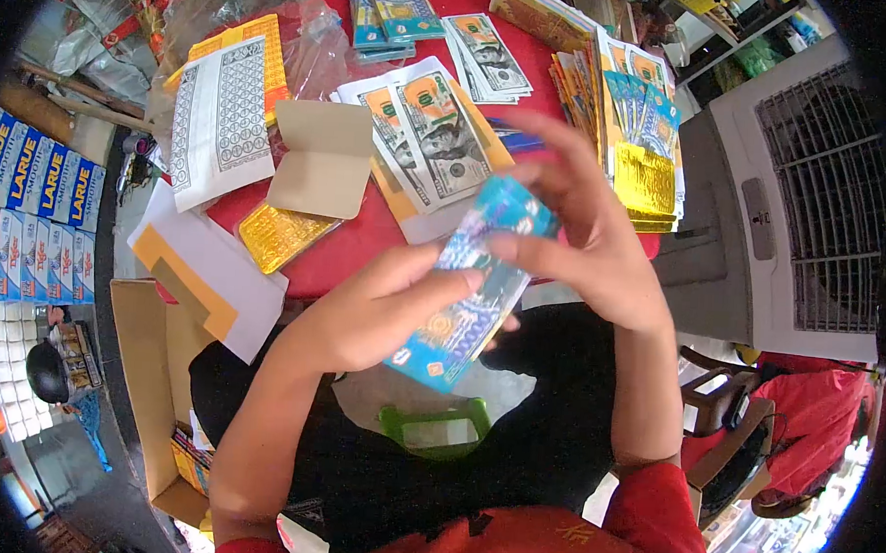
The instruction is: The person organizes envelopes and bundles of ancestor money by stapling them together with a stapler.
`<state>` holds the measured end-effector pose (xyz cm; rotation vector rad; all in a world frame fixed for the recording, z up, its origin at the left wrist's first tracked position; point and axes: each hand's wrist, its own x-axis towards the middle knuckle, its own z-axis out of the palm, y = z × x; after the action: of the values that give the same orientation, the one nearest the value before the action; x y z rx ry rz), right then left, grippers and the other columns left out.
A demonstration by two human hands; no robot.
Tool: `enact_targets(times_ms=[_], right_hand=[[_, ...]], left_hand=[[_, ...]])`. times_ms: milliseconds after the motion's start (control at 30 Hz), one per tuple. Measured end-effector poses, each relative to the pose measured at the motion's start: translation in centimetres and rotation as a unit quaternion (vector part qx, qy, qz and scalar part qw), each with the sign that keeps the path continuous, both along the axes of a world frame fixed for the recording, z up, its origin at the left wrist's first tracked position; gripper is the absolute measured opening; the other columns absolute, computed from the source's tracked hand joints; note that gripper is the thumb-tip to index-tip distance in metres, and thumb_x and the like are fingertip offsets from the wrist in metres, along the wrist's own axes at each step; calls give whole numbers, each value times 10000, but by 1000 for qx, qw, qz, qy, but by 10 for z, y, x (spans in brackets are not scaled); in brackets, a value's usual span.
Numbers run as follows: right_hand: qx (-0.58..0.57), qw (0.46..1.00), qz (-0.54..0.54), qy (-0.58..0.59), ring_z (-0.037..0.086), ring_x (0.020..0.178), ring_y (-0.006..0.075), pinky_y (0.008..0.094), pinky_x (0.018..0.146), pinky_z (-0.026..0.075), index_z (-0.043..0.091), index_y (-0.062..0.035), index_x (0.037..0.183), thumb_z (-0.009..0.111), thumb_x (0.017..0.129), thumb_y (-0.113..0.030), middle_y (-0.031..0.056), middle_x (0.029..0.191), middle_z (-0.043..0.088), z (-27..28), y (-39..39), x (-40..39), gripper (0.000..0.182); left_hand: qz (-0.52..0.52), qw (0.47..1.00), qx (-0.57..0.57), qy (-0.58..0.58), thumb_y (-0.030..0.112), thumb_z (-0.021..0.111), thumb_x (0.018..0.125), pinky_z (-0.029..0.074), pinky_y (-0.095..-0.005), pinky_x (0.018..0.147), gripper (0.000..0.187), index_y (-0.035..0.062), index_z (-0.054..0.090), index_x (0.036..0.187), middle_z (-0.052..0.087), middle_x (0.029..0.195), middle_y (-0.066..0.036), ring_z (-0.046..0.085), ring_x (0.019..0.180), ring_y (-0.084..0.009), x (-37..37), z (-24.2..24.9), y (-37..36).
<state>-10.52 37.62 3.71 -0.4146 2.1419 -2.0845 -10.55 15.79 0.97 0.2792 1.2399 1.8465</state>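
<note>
My left hand (376, 313) is closed around a bundle of blue paper notes (449, 352), tilted above my lap. Its thumb lies across the printed face, and fingertips show at the far edge. On the bundle's upper end rests the thumb of my right hand (600, 245); its bent fingers are at that end, with the forefinger raised and blurred. Behind the bundle, on the red table, printed hundred-dollar notes (440, 141) lie on white and orange sheets. A folded brown card (318, 180) sits to their left, over a gold foil packet (280, 236).
Blue packets (402, 9) are stacked at the table's back. Fanned blue notes and gold foil (647, 177) stand at the right. A patterned white sheet (220, 125) lies left. An open cardboard box (147, 381), a green stool (435, 431) and a grey air cooler (798, 195) surround me.
</note>
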Motion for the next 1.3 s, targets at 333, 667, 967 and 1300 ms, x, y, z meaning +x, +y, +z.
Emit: enact_targets(times_ms=[333,667,967,1300], right_hand=[[-127,984,-72,-98,647,961,100,262,863,520,640,-10,1217,732,892,-54,60,1105,695,-4,-3,-3,340],[-301,907,-68,-288,672,975,122,300,890,537,599,-37,1138,700,923,-64,59,1071,701,-18,-39,17,239],[-70,993,-74,-61,550,763,38,209,698,457,585,-37,1043,746,902,-78,-22,880,626,-22,-49,21,218],[57,993,62,-77,583,817,51,228,714,456,624,-18,1080,738,910,-96,2,925,665,1,-26,12,220]], left_hand=[[19,968,249,-4,739,278,949,593,-522,828,978,-85,339,1473,562,1341,-306,650,1089,-450,-21,11,-45],[298,947,80,89,448,361,1056,331,-410,1154,663,-19,304,1523,485,1457,-149,449,1367,-250,4,-1,7],[333,936,61,91,240,445,1071,430,-306,1030,451,-25,445,1436,574,1321,-102,556,1191,-142,1,8,6],[175,973,136,-62,360,394,1058,394,-404,1129,601,-69,372,1477,516,1434,-196,531,1309,-267,1,3,8]])
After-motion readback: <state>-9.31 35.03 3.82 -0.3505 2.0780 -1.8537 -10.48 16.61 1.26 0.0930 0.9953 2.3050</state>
